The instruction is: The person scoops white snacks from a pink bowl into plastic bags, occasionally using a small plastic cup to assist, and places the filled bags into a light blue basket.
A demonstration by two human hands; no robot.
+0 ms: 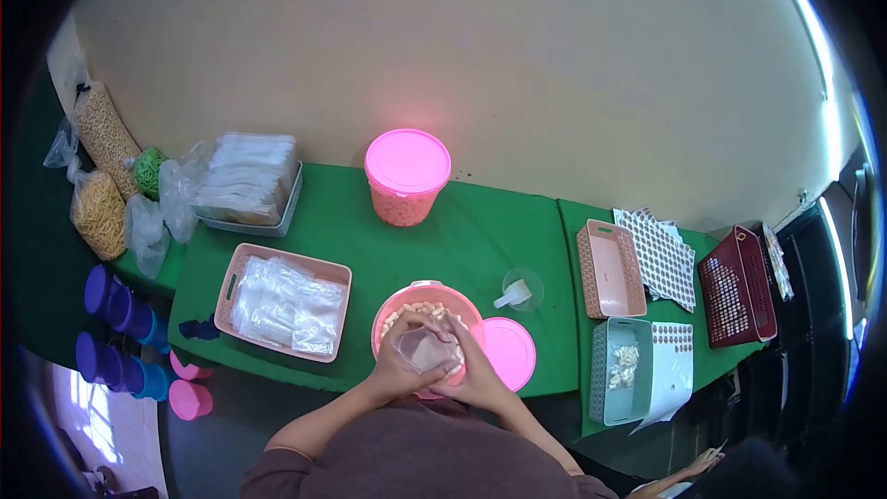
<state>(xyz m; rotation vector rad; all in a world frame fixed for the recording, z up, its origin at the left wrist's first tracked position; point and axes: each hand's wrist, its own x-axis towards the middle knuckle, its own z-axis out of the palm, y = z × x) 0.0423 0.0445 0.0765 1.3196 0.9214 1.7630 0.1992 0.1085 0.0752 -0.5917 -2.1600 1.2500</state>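
Above a pink tub (381,322) of pale snack pieces (418,308), my two hands hold a clear plastic bag (427,351) with its mouth spread. My left hand (399,362) is closed round the bag's left side. On the other side my right hand (473,373) grips its edge. The bag's lower part and much of the tub are hidden by the hands. A pink lid (508,354) lies flat just right of the tub. Behind it, a white scoop (513,294) rests on a clear round dish (530,279).
A pink basket of clear bags (233,325) is at left, with another stack of bags (248,171) behind. A lidded pink tub (407,166) stands at the back. Baskets (599,268) and sticker sheets (673,370) lie right. Another person's hand (704,462) shows lower right.
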